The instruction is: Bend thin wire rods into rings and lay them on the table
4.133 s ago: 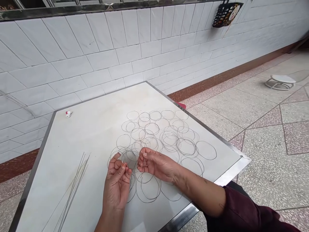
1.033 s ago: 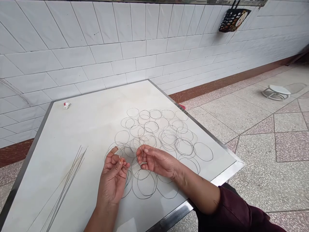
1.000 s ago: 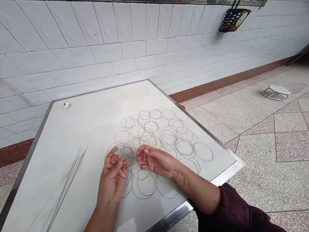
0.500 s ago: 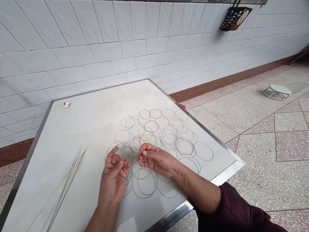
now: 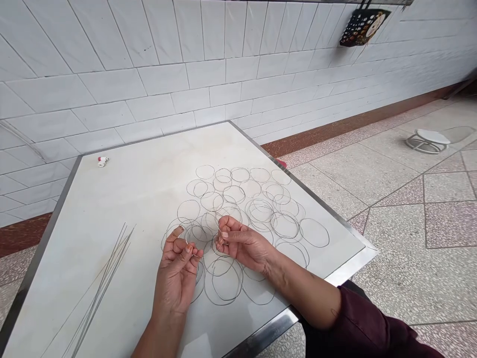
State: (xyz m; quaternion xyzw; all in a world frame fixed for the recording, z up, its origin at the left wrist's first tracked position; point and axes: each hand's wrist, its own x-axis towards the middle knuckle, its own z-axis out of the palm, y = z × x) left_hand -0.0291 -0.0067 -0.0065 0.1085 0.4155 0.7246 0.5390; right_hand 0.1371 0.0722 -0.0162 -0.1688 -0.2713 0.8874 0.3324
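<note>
My left hand [image 5: 174,278] pinches a thin metal wire [image 5: 186,239] between thumb and fingers. To its right, my right hand [image 5: 242,246] is closed on the same wire, which looks bent into a curve between the two hands. Parts of the wire blend into the rings behind it, so its full shape is hard to make out. Both hands are above many wire rings [image 5: 329,233], which lie flat and overlap on the white table [image 5: 149,199]. Several straight wires [image 5: 100,291] lie in a loose bundle left of my left hand.
A small white and red object [image 5: 102,161] sits near the table's far left corner. Metal edging [image 5: 320,214] runs along the table's right side. Beyond are a white tiled wall [image 5: 156,79], a hanging black bag [image 5: 361,27] and a low white stool [image 5: 428,140] on the floor.
My right hand has moved slightly up and to the right, its fingers shifting on the wire. My left hand stays nearly in place, still pinching.
</note>
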